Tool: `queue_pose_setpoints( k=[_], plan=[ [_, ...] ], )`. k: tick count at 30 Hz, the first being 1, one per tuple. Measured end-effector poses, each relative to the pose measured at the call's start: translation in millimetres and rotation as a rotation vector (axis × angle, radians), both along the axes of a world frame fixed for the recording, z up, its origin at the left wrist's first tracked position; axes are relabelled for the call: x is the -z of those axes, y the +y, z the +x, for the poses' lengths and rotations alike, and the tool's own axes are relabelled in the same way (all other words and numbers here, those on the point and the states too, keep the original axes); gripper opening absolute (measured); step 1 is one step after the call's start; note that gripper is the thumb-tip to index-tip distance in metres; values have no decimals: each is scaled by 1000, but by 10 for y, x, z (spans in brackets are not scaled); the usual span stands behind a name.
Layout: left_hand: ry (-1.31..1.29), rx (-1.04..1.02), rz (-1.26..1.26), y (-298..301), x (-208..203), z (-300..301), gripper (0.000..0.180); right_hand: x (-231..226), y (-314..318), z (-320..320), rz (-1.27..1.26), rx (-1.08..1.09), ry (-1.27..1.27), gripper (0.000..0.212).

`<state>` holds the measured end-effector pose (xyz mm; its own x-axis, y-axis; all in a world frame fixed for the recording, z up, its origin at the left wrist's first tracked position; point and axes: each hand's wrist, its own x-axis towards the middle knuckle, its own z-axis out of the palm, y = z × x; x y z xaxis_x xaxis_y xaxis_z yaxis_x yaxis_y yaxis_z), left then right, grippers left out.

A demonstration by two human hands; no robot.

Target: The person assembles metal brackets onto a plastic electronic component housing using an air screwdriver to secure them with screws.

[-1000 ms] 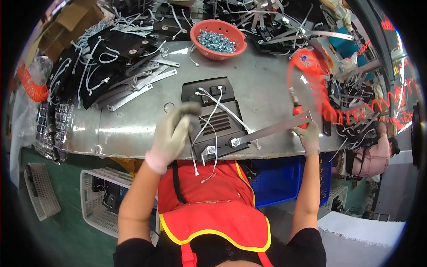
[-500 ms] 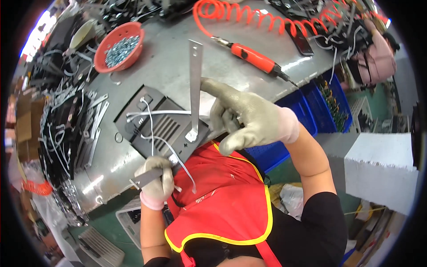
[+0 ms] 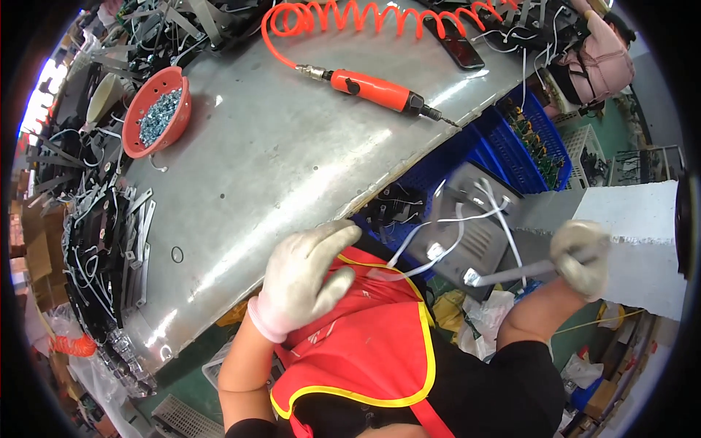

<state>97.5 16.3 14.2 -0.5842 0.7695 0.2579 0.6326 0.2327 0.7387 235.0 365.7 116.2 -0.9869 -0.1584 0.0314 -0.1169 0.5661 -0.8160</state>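
Observation:
My right hand (image 3: 582,260), in a pale work glove, is closed around the end of a flat metal strip (image 3: 520,272). The strip is fixed to a dark grey slotted panel (image 3: 478,239), which hangs tilted off the table's edge, above the blue crates. White cables (image 3: 458,219) trail from the panel, blurred by motion. A second strip (image 3: 449,271) seems to stick out from the panel's near side. My left hand (image 3: 301,279), gloved too, is empty with its fingers apart, over the table's near edge and my red apron (image 3: 365,336).
On the metal table (image 3: 255,168) lies a red screwdriver (image 3: 372,91) with a coiled red air hose (image 3: 380,18). A red bowl of screws (image 3: 184,120) and piled strips and black parts (image 3: 102,248) stand left. A phone (image 3: 461,51) lies at the back; a person (image 3: 604,62) is far right.
The panel has left the table and swung right, carried by the strip in my right hand. My left hand has let go of its strip and risen over the table's near edge.

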Motion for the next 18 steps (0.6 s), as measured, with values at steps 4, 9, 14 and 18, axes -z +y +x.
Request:
queue_pose_setpoints(
  k=[4, 9, 14, 18],
  plan=[
    [40, -21, -92, -43, 280, -53, 35, 992, 109, -180, 407, 398, -266, 36],
    [83, -160, -131, -184, 413, -79, 33, 3358, 516, -156, 329, 584, -429, 37],
    [177, -297, -159, -392, 569, -13, 34, 4515, 116, -346, 337, 622, -399, 35],
    [236, -331, -130, -309, 634, -50, 30, 5067, -185, -482, 260, 710, -538, 32]
  ],
)
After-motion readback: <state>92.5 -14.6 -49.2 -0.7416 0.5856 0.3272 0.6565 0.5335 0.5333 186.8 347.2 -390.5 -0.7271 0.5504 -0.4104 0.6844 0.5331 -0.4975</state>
